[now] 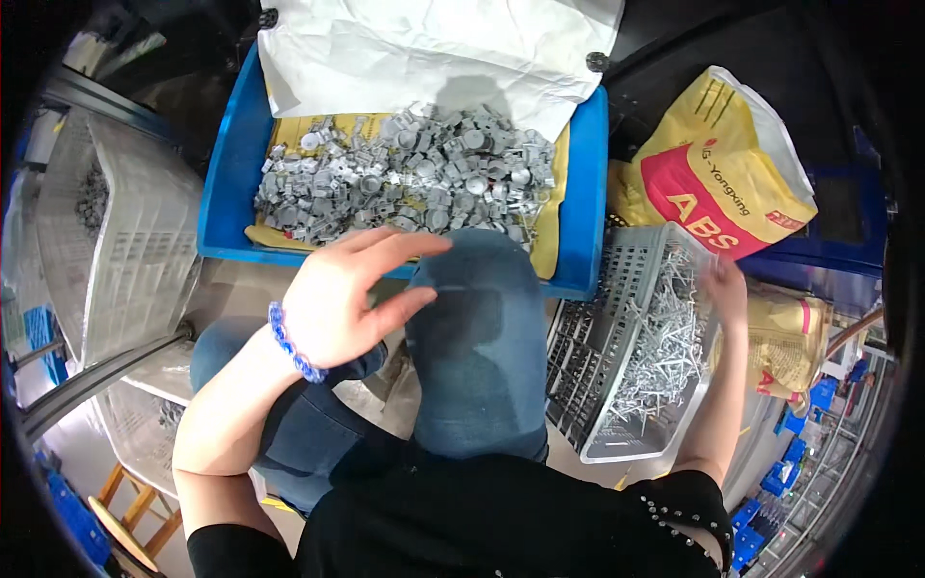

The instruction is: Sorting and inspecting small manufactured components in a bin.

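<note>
My left hand (361, 284), with a blue beaded bracelet on its wrist, hovers by my raised knee at the near edge of a blue tub (214, 207). Its thumb and forefinger are spread, and nothing shows between them. A heap of small grey plastic parts (385, 178) fills the tub's middle, over yellow sheeting. At the right, my right hand (725, 289) is by the outer rim of a grey slatted basket (602, 347). Its fingers are smeared, so their grip is unclear. Thin, light grey, stick-like pieces (660, 356) lie piled in the basket.
White sheeting (424, 58) is clipped over the tub's far side. A yellow and red sack (723, 164) stands beyond the basket, with another sack (785, 332) below it. White crates (145, 212) stand at the left beside a metal rail (106, 380). Blue bins (780, 472) line the right.
</note>
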Demonstrator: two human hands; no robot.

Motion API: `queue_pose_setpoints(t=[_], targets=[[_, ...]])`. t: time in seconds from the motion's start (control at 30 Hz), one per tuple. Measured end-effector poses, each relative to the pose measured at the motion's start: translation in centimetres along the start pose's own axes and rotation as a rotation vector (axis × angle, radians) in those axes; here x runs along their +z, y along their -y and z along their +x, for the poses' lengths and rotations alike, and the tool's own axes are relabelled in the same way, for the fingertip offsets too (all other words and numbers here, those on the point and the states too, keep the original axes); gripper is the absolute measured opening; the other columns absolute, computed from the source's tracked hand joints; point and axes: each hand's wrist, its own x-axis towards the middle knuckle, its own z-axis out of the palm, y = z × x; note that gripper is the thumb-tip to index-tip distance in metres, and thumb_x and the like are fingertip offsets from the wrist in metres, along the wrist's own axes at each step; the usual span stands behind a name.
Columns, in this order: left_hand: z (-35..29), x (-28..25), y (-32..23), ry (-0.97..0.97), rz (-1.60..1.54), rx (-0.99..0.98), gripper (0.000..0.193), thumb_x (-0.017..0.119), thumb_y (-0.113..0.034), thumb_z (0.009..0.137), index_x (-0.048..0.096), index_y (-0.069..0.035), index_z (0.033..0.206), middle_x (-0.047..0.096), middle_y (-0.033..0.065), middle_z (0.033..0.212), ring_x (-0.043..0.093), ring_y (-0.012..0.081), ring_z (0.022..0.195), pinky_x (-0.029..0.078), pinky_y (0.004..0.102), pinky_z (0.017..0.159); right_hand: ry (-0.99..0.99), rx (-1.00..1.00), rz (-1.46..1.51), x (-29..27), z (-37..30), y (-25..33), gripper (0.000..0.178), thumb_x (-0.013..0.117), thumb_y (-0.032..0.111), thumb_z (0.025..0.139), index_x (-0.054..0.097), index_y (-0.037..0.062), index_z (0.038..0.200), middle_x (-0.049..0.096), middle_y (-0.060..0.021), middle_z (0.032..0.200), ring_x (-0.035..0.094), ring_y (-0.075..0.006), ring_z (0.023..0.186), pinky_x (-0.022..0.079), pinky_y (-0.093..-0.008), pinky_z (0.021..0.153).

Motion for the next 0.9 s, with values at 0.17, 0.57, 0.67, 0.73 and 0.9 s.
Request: queue_pose_setpoints(t=[0.17,0.57,0.67,0.73,0.9], targets=[[-2.3,0.6,6.7,0.052,-0.241,-0.39,0.032,0.057,-0.007,0.083,0.057,-0.001,0.114,0.064,0.0119,0.103,0.062,0.0183,0.093,0.05,0.0297,0.081,-0.117,-0.136,-0.654,4.6,2.0,3.1,0.047,0.066,0.018,0.079,0.05,0.0013,0.12,0.058,-0.019,0.109,0.056,-0.0296,0.102,0.044,-0.0355,0.086],[-2.1,2.4,11.3,-0.116,-0.055,-0.253,0.033,0.064,-0.031,0.072,0.066,-0.011,0.098,0.067,0.0024,0.074,0.063,0.0227,0.073,0.049,0.0351,0.063,0.46,-0.485,0.218,41.2,25.8,10.6,0.06,0.065,0.014,0.08,0.039,-0.0021,0.132,0.046,-0.0146,0.131,0.044,-0.0256,0.119,0.031,-0.035,0.103],[-1.0,2.1,10.7,-0.064,-0.084,-0.26,0.035,0.063,-0.031,0.073,0.065,-0.009,0.1,0.066,0.0024,0.074,0.063,0.0223,0.074,0.049,0.0346,0.065,0.55,-0.422,0.277,42.0,27.6,9.7,0.058,0.064,0.015,0.081,0.04,-0.0018,0.131,0.047,-0.0143,0.131,0.045,-0.025,0.119,0.031,-0.0347,0.102],[-0.4,2.5,10.8,-0.062,-0.029,-0.219,0.036,0.063,-0.03,0.073,0.064,-0.009,0.101,0.066,0.0028,0.074,0.063,0.0227,0.074,0.049,0.0349,0.065,0.613,-0.371,0.322,42.6,27.3,9.2,0.057,0.064,0.017,0.081,0.041,-0.0017,0.131,0.048,-0.0141,0.13,0.045,-0.0246,0.119,0.032,-0.0346,0.102],[0.2,3.4,11.3,-0.022,-0.041,-0.225,0.035,0.064,-0.03,0.072,0.065,-0.01,0.1,0.066,0.0032,0.075,0.063,0.0233,0.075,0.049,0.0351,0.065,0.698,-0.25,0.423,41.3,26.6,7.3,0.055,0.063,0.02,0.082,0.043,-0.0013,0.129,0.049,-0.0135,0.129,0.046,-0.0236,0.118,0.033,-0.0342,0.101]])
